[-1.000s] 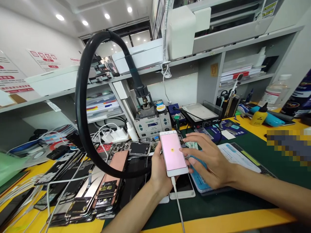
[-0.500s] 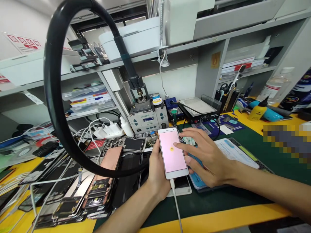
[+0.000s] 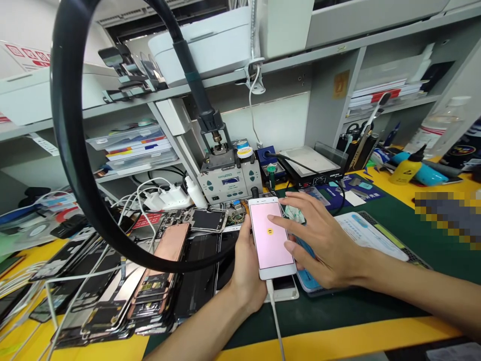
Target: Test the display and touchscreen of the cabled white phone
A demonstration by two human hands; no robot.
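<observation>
A white smartphone (image 3: 271,240) with a lit pink screen and a small yellow icon rests in my left hand (image 3: 246,273), whose fingers wrap round it from the left and behind. A white charging cable (image 3: 276,321) is plugged into its lower edge. Over the phone's right side hovers my right hand (image 3: 319,240), fingers apart, the index fingertip at or just above the screen. Whether that fingertip touches the glass I cannot tell. Another white phone (image 3: 287,291) lies on the green mat (image 3: 323,321) below, partly hidden.
A thick black hose (image 3: 71,150) loops down on the left from a grey soldering station (image 3: 229,183). Stacked phone parts (image 3: 158,271) and white cables crowd the left. A blue-and-white case (image 3: 361,235) lies right; a yellow bottle (image 3: 408,165) stands farther back.
The view has shifted slightly. My right index finger stays over the upper screen, and my left hand keeps its hold on the smartphone.
</observation>
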